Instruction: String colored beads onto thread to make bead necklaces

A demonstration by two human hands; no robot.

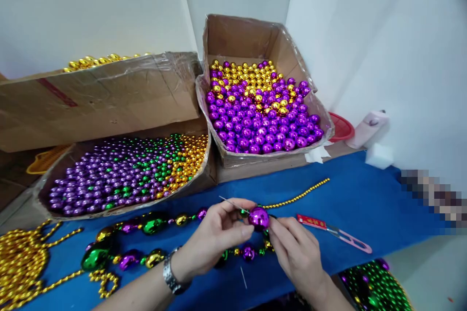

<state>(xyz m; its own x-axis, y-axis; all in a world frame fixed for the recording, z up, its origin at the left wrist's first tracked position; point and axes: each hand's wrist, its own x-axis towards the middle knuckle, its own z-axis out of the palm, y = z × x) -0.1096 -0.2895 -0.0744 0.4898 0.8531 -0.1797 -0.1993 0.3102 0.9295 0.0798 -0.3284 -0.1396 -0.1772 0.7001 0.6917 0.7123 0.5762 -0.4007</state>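
Just below the centre of the frame, the left hand is curled with its fingers drawn in, thumb and forefinger pinching a thin needle whose tip slants up toward the left. A metal wristwatch sits on that wrist. The right hand is also closed in a pinch, its fingertips gripping a large purple bead that sits between the two hands, touching both.

Below and to the left of the hands, a strand of big green, gold and purple beads lies across the blue table, running toward the lower left of the frame. A thin gold bead string stretches from the hands up toward the right. Just right of the right hand lie small thread snips with a red and pink handle.

A heap of gold bead chain fills the lower left corner. Behind the hands, a shallow cardboard box holds small purple, green and gold beads, and a taller box at upper centre holds purple and gold ones.
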